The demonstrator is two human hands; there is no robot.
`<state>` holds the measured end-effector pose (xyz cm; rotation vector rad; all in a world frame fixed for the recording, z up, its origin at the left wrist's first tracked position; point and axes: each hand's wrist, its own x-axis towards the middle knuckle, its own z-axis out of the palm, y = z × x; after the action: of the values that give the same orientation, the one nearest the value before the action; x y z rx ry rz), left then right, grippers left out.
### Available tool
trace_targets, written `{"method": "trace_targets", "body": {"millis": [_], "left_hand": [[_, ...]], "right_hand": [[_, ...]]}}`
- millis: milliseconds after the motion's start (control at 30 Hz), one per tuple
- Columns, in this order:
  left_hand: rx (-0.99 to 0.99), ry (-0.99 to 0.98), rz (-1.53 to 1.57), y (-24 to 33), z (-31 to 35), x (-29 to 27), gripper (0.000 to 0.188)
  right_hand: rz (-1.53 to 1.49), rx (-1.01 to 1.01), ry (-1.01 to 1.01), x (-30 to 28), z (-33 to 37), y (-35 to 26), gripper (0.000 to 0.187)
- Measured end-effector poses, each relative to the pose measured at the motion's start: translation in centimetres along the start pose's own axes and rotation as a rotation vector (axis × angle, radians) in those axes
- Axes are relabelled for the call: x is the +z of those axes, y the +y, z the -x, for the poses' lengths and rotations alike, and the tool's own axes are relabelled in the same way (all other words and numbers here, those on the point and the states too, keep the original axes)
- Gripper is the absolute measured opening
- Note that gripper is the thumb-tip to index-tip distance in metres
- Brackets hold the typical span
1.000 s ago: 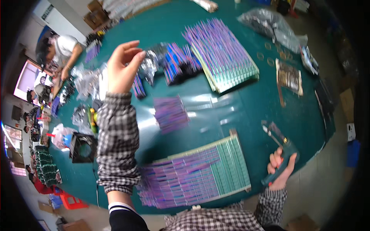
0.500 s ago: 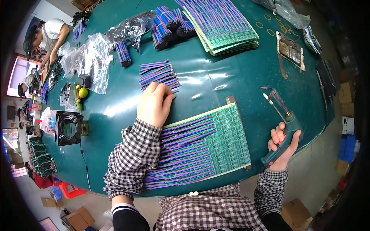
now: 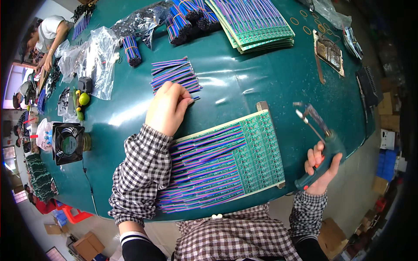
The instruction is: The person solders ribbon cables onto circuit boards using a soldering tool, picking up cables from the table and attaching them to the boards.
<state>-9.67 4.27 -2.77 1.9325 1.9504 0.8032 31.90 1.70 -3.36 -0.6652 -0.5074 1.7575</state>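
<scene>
1. Locate the stock. The loose pile of multicoloured wires (image 3: pixel 173 73) lies on the counter (image 3: pixel 278 82), beyond the circuit-board panel (image 3: pixel 263 152) and apart from it.

2. Position the left hand (image 3: pixel 165 108) at the near edge of the pile. Its thumb and index fingers are close together beside a short wire end (image 3: pixel 196 98); whether they are clamped on it cannot be told.

3. Take one piece only. Pinch it near an end and draw it away low, along its own length, so that its neighbours (some lie crossed) are not dragged along.

4. Keep the left sleeve (image 3: pixel 146 158) light. It overlaps the left ends of the wire rows (image 3: pixel 209 169) on the panel in this view, and a careless sweep could disturb them.

5. Maintain the right-hand grip. The right hand (image 3: pixel 326 177) has its fingers wrapped around the soldering gun (image 3: pixel 333 145), to the right of the panel.

6. Hold the metal tip (image 3: pixel 299 113) off to that side. Treat it as hot (heat cannot be seen), clear of bare skin, wire insulation and the counter covering.

7. Leave the metal bar (image 3: pixel 262 105) at the panel's far right corner undisturbed; a knock there could shift the panel.
</scene>
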Motion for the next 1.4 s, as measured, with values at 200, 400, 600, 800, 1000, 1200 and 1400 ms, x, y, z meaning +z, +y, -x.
{"method": "trace_targets", "body": {"millis": [200,400,600,800,1000,1200,1400], "left_hand": [[0.252,0.067,0.028,8.7,2.5,-3.9,0.016],[0.336,-0.116,-0.038,12.8,6.3,-0.4,0.027],[0.433,-0.072,-0.125,12.2,6.7,1.2,0.036],[0.472,-0.024,-0.186,12.2,6.8,2.1,0.034],[0.461,-0.015,-0.176,11.8,7.0,2.5,0.033],[0.443,-0.031,-0.162,11.8,7.0,2.3,0.033],[0.432,-0.035,-0.142,11.8,7.1,2.3,0.034]], "right_hand": [[0.290,-0.100,0.027,0.7,5.3,-1.8,0.076],[0.376,0.000,-0.044,2.1,5.7,-1.2,0.079],[0.424,0.005,-0.050,2.3,6.6,-1.3,0.078],[0.594,-0.036,-0.048,3.5,7.4,-0.9,0.076],[0.793,0.007,-0.065,4.4,8.6,-1.3,0.079],[0.763,0.016,0.178,6.3,8.7,-0.5,0.079],[1.066,-0.022,0.053,7.1,8.2,-0.4,0.059]]}}
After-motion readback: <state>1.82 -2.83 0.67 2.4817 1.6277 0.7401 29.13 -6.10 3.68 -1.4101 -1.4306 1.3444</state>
